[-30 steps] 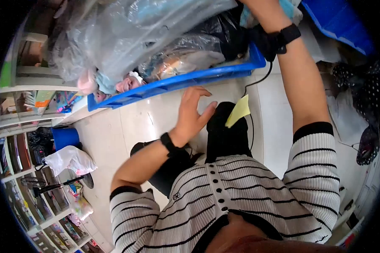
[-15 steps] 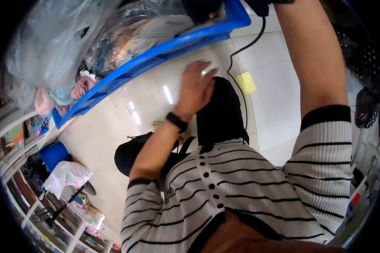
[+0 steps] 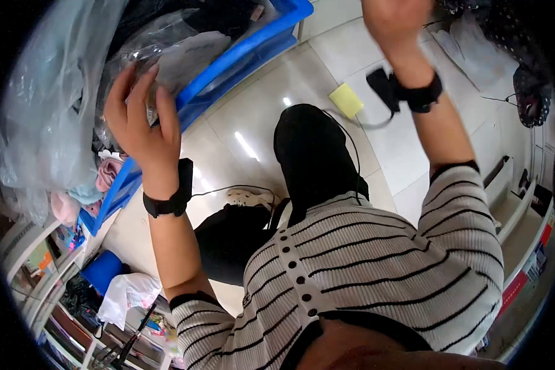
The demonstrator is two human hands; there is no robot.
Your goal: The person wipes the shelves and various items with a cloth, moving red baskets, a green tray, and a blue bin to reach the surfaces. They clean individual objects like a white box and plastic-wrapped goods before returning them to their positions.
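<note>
My left hand [image 3: 145, 120] has its fingers apart and bent over the near edge of a blue bin [image 3: 246, 52], close to the clear plastic bags inside it. Nothing shows in its grasp. A black band [image 3: 166, 191] is round that wrist. My right hand [image 3: 398, 18] is at the top edge, blurred and partly cut off, so its fingers cannot be made out. On the right wrist is a black strap [image 3: 422, 92] with a small black box and a cable. Clear plastic [image 3: 61, 92] rises at the bin's left, above pink and pale blue fabric items [image 3: 108, 176].
A yellow paper [image 3: 346, 100] lies on the tiled floor. Shelves [image 3: 515, 216] stand at right, with a dotted black fabric [image 3: 530, 98] above. A blue container [image 3: 105, 271] and a white bag [image 3: 129, 295] are at lower left. Black cables hang near my knee.
My left hand has moved left from above the floor to the bin's edge. My right hand has come down into view at the top. The view has shifted, showing more at right.
</note>
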